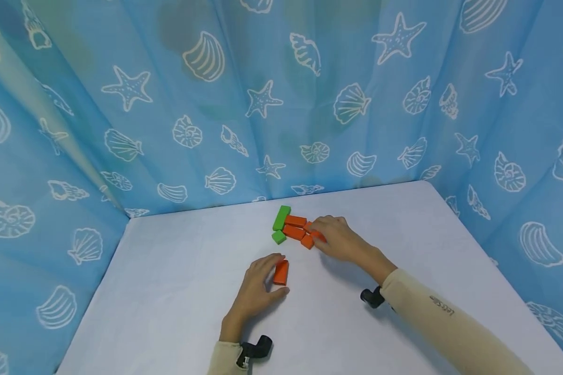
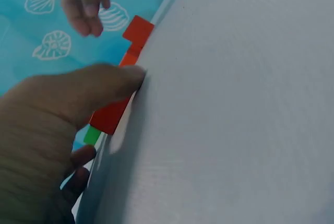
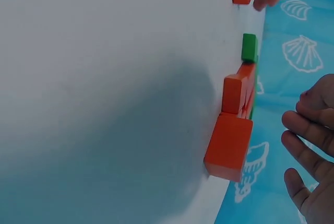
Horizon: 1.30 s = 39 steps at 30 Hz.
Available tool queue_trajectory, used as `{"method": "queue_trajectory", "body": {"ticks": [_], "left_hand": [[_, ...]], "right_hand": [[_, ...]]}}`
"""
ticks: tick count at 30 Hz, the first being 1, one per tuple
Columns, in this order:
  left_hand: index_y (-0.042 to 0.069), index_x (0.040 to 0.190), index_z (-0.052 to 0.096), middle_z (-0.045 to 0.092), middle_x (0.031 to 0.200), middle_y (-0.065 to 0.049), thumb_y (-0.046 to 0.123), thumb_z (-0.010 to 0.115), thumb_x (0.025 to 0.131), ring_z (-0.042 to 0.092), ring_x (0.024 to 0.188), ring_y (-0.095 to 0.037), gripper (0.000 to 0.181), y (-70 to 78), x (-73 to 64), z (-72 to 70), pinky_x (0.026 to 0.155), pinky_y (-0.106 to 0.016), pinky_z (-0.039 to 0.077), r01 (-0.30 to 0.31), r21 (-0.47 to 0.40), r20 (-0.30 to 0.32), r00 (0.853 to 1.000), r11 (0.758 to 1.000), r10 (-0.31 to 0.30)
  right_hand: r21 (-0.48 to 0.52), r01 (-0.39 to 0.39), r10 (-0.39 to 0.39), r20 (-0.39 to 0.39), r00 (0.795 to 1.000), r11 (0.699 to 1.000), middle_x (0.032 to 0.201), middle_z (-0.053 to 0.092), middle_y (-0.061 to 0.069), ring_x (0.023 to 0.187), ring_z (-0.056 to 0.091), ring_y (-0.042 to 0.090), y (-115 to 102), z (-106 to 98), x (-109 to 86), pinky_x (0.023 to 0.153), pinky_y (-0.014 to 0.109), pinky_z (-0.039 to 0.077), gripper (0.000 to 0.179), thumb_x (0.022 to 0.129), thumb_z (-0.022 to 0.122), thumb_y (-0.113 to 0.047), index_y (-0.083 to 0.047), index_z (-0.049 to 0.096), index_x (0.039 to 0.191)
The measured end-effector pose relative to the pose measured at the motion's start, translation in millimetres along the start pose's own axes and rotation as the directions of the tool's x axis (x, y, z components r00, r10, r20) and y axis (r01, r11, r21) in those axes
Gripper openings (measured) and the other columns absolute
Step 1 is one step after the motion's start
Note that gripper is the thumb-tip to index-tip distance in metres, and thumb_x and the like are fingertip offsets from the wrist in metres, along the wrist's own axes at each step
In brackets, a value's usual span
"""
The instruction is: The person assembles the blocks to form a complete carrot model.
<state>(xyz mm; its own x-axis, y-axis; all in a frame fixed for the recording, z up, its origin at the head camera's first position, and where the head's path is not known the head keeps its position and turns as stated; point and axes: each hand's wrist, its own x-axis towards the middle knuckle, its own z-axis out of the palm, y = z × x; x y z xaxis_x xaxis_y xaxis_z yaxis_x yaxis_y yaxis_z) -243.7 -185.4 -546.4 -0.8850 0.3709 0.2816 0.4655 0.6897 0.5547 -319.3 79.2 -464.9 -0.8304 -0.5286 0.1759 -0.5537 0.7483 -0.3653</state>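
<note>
Nearest, a pale sleeve [image 1: 227, 359] and a black wrist camera [image 1: 258, 348] sit behind the left hand [image 1: 253, 289], which rests low over the white table [image 1: 159, 291] with thumb and fingers spread. At its two o'clock a single red block [image 1: 281, 273] lies between them; whether a fingertip touches it, I cannot tell. Farther off, toward the left hand's two o'clock, the right hand [image 1: 340, 239] reaches over a cluster of blocks, its fingers loosely extended and pinching nothing. That cluster lies between twelve and one o'clock from the single block. In it, a small green block [image 1: 279, 237] sits at the six o'clock end of a long green block [image 1: 281, 219], and several red blocks [image 1: 294, 232] stretch from the long one's three to five o'clock. Beyond the table's twelve o'clock edge hangs a blue curtain [image 1: 169, 94] with white shells and starfish.
</note>
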Motion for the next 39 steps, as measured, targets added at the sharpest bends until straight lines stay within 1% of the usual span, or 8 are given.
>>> {"method": "queue_trajectory", "body": {"ticks": [3, 9, 13, 20, 26, 29, 33, 39], "left_hand": [[0.021, 0.142, 0.055, 0.05, 0.147, 0.003, 0.028, 0.075, 0.084, 0.041, 0.136, -0.024, 0.061, 1.9, -1.8, 0.9, 0.109, -0.055, 0.032, -0.002, 0.001, 0.014, 1.0, 1.0, 0.002], [0.024, 0.132, 0.064, 0.057, 0.139, 0.007, 0.026, 0.079, 0.082, 0.045, 0.132, -0.021, 0.052, 3.9, -5.6, -2.4, 0.11, -0.054, 0.031, 0.003, -0.027, 0.008, 1.0, 1.0, -0.002], [0.026, 0.13, 0.066, 0.059, 0.136, 0.009, 0.027, 0.082, 0.081, 0.046, 0.131, -0.02, 0.052, 2.4, -7.5, -2.5, 0.109, -0.054, 0.031, 0.011, -0.044, -0.001, 1.0, 0.999, -0.011], [0.028, 0.129, 0.066, 0.058, 0.135, 0.012, 0.028, 0.081, 0.081, 0.045, 0.131, -0.018, 0.05, 3.1, -6.4, -1.3, 0.109, -0.053, 0.031, 0.003, -0.06, 0.009, 1.0, 0.998, -0.003], [0.028, 0.126, 0.067, 0.059, 0.134, 0.012, 0.027, 0.081, 0.08, 0.046, 0.129, -0.018, 0.048, 4.2, -3.9, -5.1, 0.108, -0.052, 0.032, -0.01, -0.044, 0.0, 1.0, 0.999, 0.01], [0.029, 0.127, 0.066, 0.058, 0.134, 0.013, 0.027, 0.081, 0.081, 0.046, 0.129, -0.017, 0.049, 3.7, -3.0, -4.5, 0.108, -0.052, 0.032, -0.01, -0.04, 0.004, 1.0, 0.999, 0.01], [0.03, 0.128, 0.065, 0.058, 0.135, 0.013, 0.027, 0.082, 0.081, 0.045, 0.13, -0.017, 0.05, 3.2, -2.9, -3.2, 0.108, -0.053, 0.033, -0.002, -0.04, 0.01, 1.0, 0.999, 0.002], [0.031, 0.128, 0.065, 0.058, 0.135, 0.013, 0.031, 0.081, 0.081, 0.045, 0.131, -0.017, 0.049, 1.8, -3.7, -3.1, 0.109, -0.052, 0.032, 0.026, -0.022, 0.023, 0.999, 0.999, -0.025]], "right_hand": [[-0.025, 0.019, -0.018, 0.042, 0.999, 1.0, 0.131, 0.062, 0.009, 0.127, 0.049, 0.03, 2.3, 1.5, 13.4, 0.104, 0.052, 0.036, 0.036, 0.095, 0.065, -0.016, -0.008, 0.065, 0.131], [-0.133, 0.117, -0.106, 0.087, 0.991, 0.984, 0.129, 0.064, 0.006, 0.123, 0.052, 0.029, 1.4, 12.5, 42.4, 0.1, 0.053, 0.037, 0.033, 0.096, 0.064, -0.011, -0.013, 0.066, 0.129], [-0.161, 0.157, -0.134, 0.146, 0.98, 0.974, 0.131, 0.063, 0.004, 0.125, 0.05, 0.028, 2.7, 20.2, 60.9, 0.101, 0.053, 0.035, 0.036, 0.099, 0.059, -0.009, -0.017, 0.063, 0.134], [-0.161, 0.224, -0.16, 0.337, 0.928, 0.961, 0.141, 0.057, -0.002, 0.135, 0.043, 0.026, 4.0, 18.0, 75.3, 0.108, 0.053, 0.035, 0.045, 0.097, 0.064, -0.008, -0.023, 0.06, 0.139], [-0.253, 0.333, -0.218, 0.394, 0.893, 0.908, 0.142, 0.057, 0.001, 0.136, 0.043, 0.027, -6.1, 9.3, 82.9, 0.108, 0.055, 0.036, 0.041, 0.097, 0.06, -0.003, -0.019, 0.061, 0.136], [-0.288, 0.325, -0.182, 0.429, 0.885, 0.901, 0.141, 0.058, 0.0, 0.136, 0.043, 0.026, -8.8, 4.6, 84.3, 0.109, 0.054, 0.035, 0.045, 0.095, 0.064, -0.003, -0.02, 0.06, 0.137], [-0.291, 0.257, -0.104, 0.453, 0.885, 0.921, 0.134, 0.061, 0.0, 0.128, 0.047, 0.024, -8.1, 2.5, 85.4, 0.109, 0.049, 0.035, 0.048, 0.091, 0.071, -0.007, -0.022, 0.062, 0.136], [-0.266, 0.209, -0.068, 0.457, 0.887, 0.941, 0.126, 0.062, 0.001, 0.121, 0.049, 0.024, -3.8, 5.3, 82.2, 0.108, 0.051, 0.033, 0.05, 0.086, 0.079, -0.026, -0.018, 0.062, 0.133]]}}
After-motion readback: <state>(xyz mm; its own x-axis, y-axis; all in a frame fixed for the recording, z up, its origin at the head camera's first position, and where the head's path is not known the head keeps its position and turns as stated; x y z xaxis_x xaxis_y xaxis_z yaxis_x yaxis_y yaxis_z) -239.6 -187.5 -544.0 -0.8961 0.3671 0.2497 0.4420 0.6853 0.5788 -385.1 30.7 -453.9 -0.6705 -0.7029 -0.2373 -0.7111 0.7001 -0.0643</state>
